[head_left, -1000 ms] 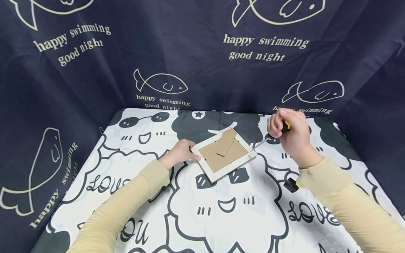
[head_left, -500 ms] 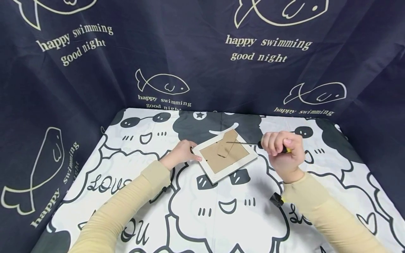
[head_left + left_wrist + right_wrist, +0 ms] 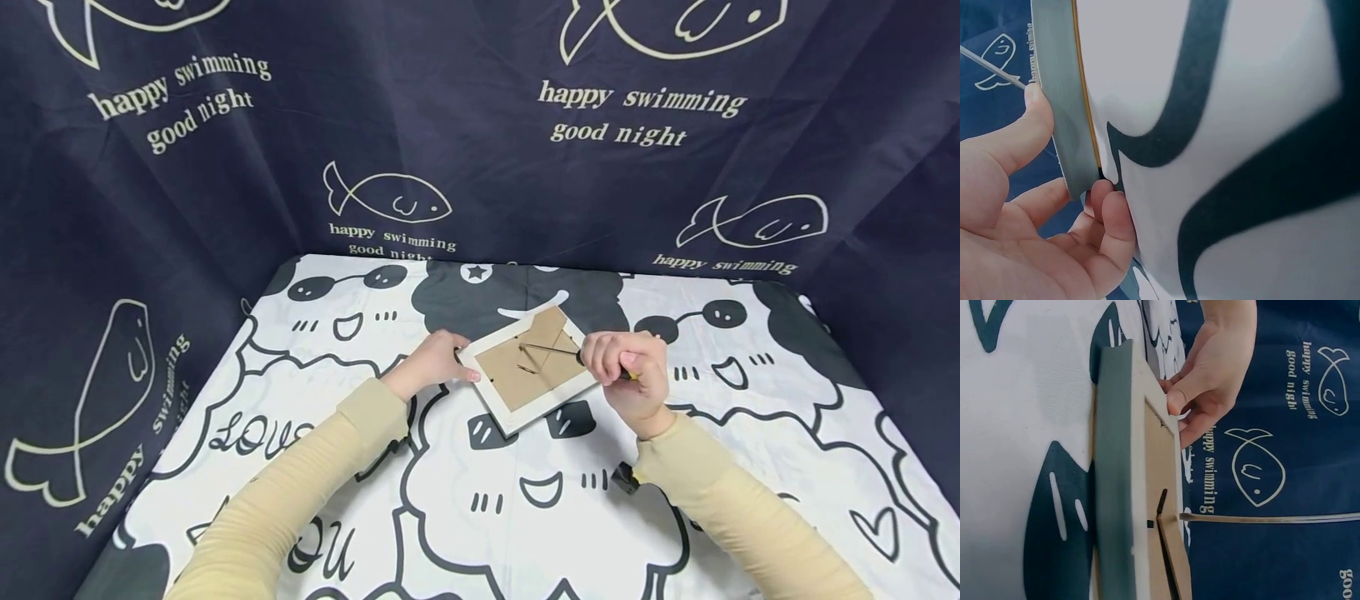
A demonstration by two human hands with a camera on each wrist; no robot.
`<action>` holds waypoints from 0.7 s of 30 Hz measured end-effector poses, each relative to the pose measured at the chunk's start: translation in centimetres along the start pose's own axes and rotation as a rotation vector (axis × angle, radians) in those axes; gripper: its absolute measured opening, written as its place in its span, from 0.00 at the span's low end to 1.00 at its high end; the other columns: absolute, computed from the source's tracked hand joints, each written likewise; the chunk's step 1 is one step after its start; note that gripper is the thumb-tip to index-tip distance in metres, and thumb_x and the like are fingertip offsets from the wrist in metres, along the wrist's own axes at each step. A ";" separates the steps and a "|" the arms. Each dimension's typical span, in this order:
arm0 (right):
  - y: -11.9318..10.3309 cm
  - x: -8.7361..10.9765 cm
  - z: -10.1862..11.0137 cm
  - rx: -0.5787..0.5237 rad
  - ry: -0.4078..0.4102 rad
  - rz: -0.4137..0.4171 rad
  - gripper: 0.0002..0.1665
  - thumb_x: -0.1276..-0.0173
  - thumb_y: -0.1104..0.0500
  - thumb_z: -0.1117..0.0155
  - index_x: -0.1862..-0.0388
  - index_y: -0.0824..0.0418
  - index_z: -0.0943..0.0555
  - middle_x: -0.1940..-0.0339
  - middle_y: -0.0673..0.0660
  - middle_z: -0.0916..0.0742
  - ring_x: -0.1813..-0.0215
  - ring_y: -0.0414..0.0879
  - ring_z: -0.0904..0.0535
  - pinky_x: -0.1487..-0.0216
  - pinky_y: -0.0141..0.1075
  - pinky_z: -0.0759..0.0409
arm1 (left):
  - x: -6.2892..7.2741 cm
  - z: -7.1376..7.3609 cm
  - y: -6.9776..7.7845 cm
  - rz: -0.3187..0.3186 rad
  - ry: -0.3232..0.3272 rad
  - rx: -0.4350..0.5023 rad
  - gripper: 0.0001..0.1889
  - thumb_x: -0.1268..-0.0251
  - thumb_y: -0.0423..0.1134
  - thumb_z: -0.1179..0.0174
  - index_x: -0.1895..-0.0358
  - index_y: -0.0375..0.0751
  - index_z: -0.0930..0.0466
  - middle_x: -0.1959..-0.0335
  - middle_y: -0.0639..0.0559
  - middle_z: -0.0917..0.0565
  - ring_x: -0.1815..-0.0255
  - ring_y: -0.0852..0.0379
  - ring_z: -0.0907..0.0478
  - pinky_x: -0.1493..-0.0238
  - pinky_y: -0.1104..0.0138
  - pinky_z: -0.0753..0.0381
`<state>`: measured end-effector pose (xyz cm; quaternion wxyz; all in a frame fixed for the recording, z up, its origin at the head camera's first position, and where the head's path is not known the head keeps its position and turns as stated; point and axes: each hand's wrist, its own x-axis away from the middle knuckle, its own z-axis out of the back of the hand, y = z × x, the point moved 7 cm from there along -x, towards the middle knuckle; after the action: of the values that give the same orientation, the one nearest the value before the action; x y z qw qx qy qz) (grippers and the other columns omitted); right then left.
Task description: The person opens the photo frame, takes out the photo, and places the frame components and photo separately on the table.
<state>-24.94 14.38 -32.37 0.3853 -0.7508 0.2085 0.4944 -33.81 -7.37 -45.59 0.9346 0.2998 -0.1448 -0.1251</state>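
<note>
A white picture frame (image 3: 492, 399) lies face down on the patterned cloth, its brown backing board (image 3: 504, 379) upward. A cardboard stand flap (image 3: 550, 323) is attached to the back. My left hand (image 3: 433, 364) pinches the frame's left corner, the thumb on top; in the left wrist view the frame's side edge (image 3: 1063, 100) runs up from my fingers. My right hand (image 3: 628, 372) grips a screwdriver (image 3: 557, 350) by its black and yellow handle. The right wrist view shows its tip beside the flap's hinged end; I cannot tell whether they touch.
A white cloth (image 3: 517, 542) with black cartoon sheep and lettering covers the table. Dark blue fabric (image 3: 495, 125) printed with fish and words hangs behind and at both sides.
The right hand has come left and down with the screwdriver, whose tip has moved from the frame's right edge to over the backing. The left hand and frame stay nearly in place.
</note>
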 end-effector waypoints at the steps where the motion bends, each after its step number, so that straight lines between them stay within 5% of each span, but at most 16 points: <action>1: 0.1 0.1 0.0 0.007 -0.007 -0.004 0.17 0.45 0.70 0.64 0.93 0.64 0.44 0.94 0.54 0.37 0.87 0.45 0.41 0.83 0.34 0.41 | 0.0 0.0 0.0 0.000 -0.003 0.000 0.35 0.51 0.46 0.28 0.40 0.31 0.27 0.42 0.39 0.23 0.40 0.46 0.26 0.40 0.58 0.27; 14: 0.5 1.3 -0.7 0.079 -0.152 -0.030 0.14 0.50 0.72 0.66 0.92 0.66 0.40 0.92 0.55 0.34 0.86 0.47 0.38 0.80 0.35 0.38 | 0.0 0.3 0.8 -0.036 0.024 -0.050 0.31 0.54 0.44 0.26 0.45 0.34 0.21 0.49 0.41 0.19 0.44 0.46 0.28 0.39 0.58 0.30; 21: 0.2 2.2 -0.5 0.071 -0.155 -0.030 0.13 0.50 0.72 0.66 0.90 0.66 0.40 0.91 0.55 0.34 0.84 0.47 0.38 0.78 0.35 0.38 | -0.5 0.2 1.2 -0.074 0.002 -0.068 0.34 0.56 0.43 0.25 0.42 0.34 0.24 0.49 0.40 0.20 0.46 0.46 0.28 0.40 0.58 0.30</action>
<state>-23.88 14.00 -34.30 0.4339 -0.6991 0.1843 0.5376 -34.18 -6.35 -44.82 0.9392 0.2729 -0.1282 -0.1640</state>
